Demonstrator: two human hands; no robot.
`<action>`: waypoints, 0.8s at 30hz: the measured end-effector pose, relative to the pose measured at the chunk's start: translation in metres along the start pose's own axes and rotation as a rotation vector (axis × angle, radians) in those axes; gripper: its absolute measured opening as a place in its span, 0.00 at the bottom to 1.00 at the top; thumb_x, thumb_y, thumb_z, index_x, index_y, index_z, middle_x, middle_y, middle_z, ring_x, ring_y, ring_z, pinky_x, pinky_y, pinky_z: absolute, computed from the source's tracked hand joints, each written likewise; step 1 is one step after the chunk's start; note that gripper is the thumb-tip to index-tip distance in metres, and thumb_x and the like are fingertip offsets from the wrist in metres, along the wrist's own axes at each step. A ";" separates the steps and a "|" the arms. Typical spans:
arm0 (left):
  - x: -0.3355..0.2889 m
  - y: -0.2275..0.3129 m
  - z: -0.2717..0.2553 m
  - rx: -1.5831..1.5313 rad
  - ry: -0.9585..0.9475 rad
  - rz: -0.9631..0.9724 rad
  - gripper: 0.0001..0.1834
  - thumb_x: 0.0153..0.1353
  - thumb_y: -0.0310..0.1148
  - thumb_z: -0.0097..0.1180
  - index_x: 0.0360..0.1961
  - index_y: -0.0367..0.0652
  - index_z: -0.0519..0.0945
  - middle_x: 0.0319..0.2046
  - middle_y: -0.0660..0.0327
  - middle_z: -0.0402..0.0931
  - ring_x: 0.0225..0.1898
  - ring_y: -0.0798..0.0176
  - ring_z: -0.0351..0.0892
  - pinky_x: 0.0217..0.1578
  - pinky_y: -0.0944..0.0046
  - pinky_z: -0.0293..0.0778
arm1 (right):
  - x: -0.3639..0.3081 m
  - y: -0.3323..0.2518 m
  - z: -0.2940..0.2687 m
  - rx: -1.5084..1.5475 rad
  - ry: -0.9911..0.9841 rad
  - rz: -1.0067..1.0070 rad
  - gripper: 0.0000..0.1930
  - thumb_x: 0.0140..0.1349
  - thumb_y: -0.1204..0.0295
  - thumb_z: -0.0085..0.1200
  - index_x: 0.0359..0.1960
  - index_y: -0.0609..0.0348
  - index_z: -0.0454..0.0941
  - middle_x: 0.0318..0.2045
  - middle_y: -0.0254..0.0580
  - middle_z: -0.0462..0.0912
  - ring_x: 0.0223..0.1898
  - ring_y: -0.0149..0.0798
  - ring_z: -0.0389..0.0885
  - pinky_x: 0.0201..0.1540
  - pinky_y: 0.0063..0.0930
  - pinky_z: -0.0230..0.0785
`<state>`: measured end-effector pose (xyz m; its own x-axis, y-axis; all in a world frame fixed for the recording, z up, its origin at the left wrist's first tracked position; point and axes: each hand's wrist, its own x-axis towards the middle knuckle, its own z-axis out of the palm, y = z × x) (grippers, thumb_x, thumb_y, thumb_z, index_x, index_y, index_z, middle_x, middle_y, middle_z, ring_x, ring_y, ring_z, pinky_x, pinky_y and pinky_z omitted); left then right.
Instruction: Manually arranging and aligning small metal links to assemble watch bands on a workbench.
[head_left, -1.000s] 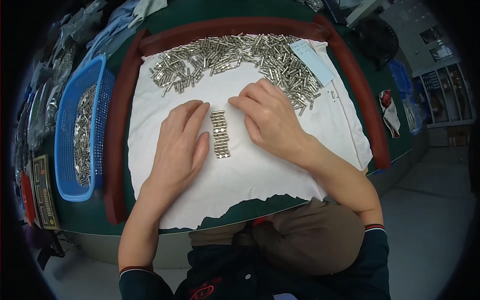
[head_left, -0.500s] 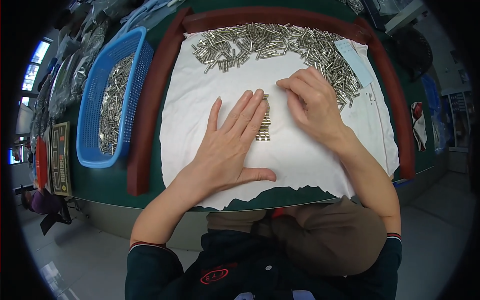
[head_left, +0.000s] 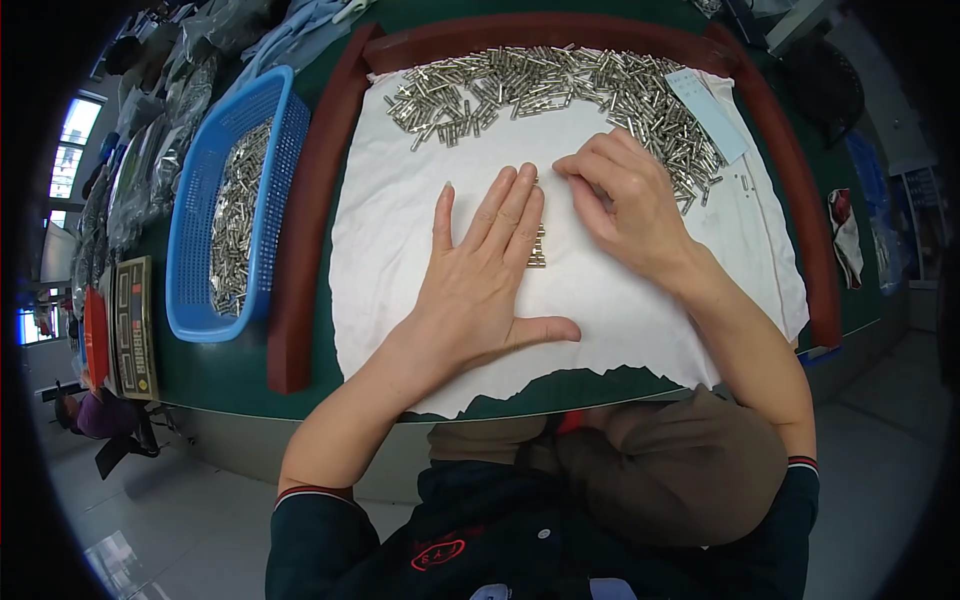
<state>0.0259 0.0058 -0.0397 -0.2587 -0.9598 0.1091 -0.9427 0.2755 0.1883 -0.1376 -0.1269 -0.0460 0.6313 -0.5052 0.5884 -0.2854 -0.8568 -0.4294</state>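
Note:
My left hand [head_left: 475, 275] lies flat, its fingers stretched forward and thumb spread to the right, on a white cloth [head_left: 400, 215]. Along the right edge of its fingers shows a straight column of small shiny metal pins [head_left: 538, 250], set side by side; the hand hides part of it. Just right of the column my right hand [head_left: 630, 210] is held with fingers curled and thumb and fingertips together; what they hold, if anything, I cannot make out. A heap of loose metal pins [head_left: 540, 80] spreads along the cloth's far side.
Dark red wooden bars [head_left: 310, 250] border the cloth at left, back and right. A blue basket [head_left: 185, 240] of metal pins stands left on the green table [head_left: 215, 375]. A light blue slip [head_left: 708, 115] lies by the heap; two loose pins [head_left: 745, 183] lie at right.
My left hand has moved a little forward and right, and the near end of the pin column sits slightly farther away. My right hand stays nearly in place. The whole view has shifted slightly.

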 end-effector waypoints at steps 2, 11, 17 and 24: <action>0.004 -0.003 0.000 -0.062 0.096 -0.015 0.58 0.54 0.72 0.49 0.68 0.28 0.57 0.72 0.45 0.48 0.76 0.51 0.42 0.68 0.35 0.30 | 0.000 0.000 0.000 0.007 0.002 0.002 0.07 0.50 0.83 0.56 0.32 0.63 0.81 0.27 0.41 0.78 0.32 0.45 0.74 0.35 0.36 0.69; 0.002 -0.024 -0.010 -0.122 0.419 -0.064 0.09 0.48 0.22 0.59 0.32 0.43 0.77 0.32 0.61 0.70 0.38 0.57 0.70 0.43 0.57 0.61 | -0.001 -0.011 -0.006 -0.052 -0.037 -0.104 0.05 0.46 0.81 0.59 0.25 0.59 0.76 0.23 0.37 0.75 0.28 0.41 0.73 0.32 0.33 0.65; 0.010 -0.018 -0.003 -0.186 0.413 -0.040 0.07 0.50 0.22 0.60 0.30 0.43 0.76 0.30 0.62 0.69 0.34 0.59 0.69 0.41 0.59 0.60 | -0.004 -0.018 -0.001 -0.068 -0.092 -0.119 0.06 0.42 0.77 0.59 0.21 0.57 0.73 0.22 0.37 0.72 0.30 0.42 0.72 0.32 0.36 0.62; 0.009 -0.015 -0.003 -0.202 0.420 0.032 0.08 0.49 0.22 0.61 0.31 0.43 0.76 0.30 0.62 0.69 0.34 0.59 0.69 0.41 0.59 0.60 | -0.004 -0.021 0.000 -0.048 -0.106 -0.146 0.06 0.42 0.77 0.59 0.20 0.57 0.72 0.22 0.37 0.72 0.29 0.41 0.72 0.32 0.35 0.62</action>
<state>0.0386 -0.0072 -0.0382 -0.1398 -0.8573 0.4955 -0.8648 0.3494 0.3606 -0.1343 -0.1070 -0.0392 0.7403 -0.3634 0.5655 -0.2177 -0.9255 -0.3098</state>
